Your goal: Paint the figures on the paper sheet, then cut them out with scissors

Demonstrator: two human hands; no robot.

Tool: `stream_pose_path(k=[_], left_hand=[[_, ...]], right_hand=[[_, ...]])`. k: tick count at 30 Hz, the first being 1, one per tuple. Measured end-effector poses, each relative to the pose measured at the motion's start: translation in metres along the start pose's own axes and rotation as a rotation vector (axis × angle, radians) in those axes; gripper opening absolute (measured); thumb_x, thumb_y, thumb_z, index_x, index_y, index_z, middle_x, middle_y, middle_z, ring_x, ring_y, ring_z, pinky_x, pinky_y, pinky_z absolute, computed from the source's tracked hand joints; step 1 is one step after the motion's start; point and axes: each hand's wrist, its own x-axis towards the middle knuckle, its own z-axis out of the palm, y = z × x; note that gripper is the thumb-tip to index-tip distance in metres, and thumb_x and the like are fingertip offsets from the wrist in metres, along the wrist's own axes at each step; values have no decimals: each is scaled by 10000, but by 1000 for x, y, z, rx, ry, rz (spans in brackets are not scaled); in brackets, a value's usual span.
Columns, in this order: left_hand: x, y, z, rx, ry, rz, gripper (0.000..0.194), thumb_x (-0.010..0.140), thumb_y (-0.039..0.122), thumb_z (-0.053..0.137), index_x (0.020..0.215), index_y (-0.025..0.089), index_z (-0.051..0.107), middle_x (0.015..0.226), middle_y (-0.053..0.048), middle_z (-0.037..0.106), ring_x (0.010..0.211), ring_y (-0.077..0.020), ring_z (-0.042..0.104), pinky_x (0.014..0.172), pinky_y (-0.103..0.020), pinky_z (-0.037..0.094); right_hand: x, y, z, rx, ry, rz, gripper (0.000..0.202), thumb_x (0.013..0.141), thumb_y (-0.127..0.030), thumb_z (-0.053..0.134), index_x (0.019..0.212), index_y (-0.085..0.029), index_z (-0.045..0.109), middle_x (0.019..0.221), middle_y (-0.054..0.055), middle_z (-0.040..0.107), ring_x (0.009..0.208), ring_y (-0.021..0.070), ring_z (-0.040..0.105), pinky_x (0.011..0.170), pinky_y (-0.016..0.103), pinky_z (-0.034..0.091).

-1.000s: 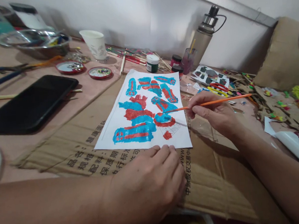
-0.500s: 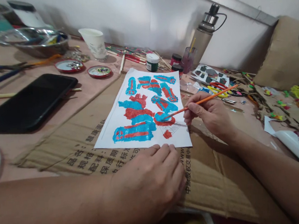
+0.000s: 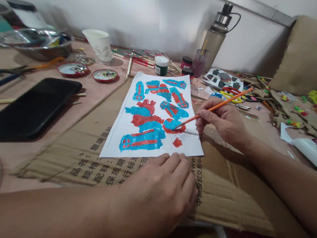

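A white sheet of paper lies on a flattened cardboard sheet, bearing several shapes painted blue and red. In a pinch near its lower end, my right hand holds a thin orange paintbrush. The brush tip touches a rounded blue-and-red shape at the lower right of the sheet, beside faint drawn lines. At the paper's bottom edge rests my left hand, fingers together and curled under. Its fingertips are hidden, so I cannot tell whether anything is in them.
A black phone lies left, below a metal bowl and a paper cup. Paint jars and a tall bottle stand behind the paper. Scissors and cardboard scraps lie to the right.
The brush tip has shifted slightly right across the rounded shape, and my right hand has moved a little with it. My left hand and the paper stay in place.
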Motion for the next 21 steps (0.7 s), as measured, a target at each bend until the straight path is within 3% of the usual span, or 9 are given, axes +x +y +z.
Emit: stream_pose_path(k=[7,15,21], left_hand=[[1,-2,0,8,-11,29,190,1051,270,608,952,177,741,972,-133,790,869,-260,702,787,-399,586],[1,0,0,31,-1,7,220,1064,269,580,949,184,747,971,-130,791,857,-258,697,775,-402,582],[2,-1,0,25,7,15,216,1064,285,599,934,183,740,949,-123,784,845,-252,696,770,-392,579]], right_hand=[[1,2,0,14,24,-72,435,937,-616,841,905,-219,664,682,-18,737,570,149,702,561,292,598],[0,0,4,-74,8,-67,338,968,-499,836,871,-221,669,667,-22,718,584,140,676,573,284,564],[0,-3,0,-100,22,-134,376,979,-549,816,857,-220,682,650,-20,714,563,142,671,562,288,556]])
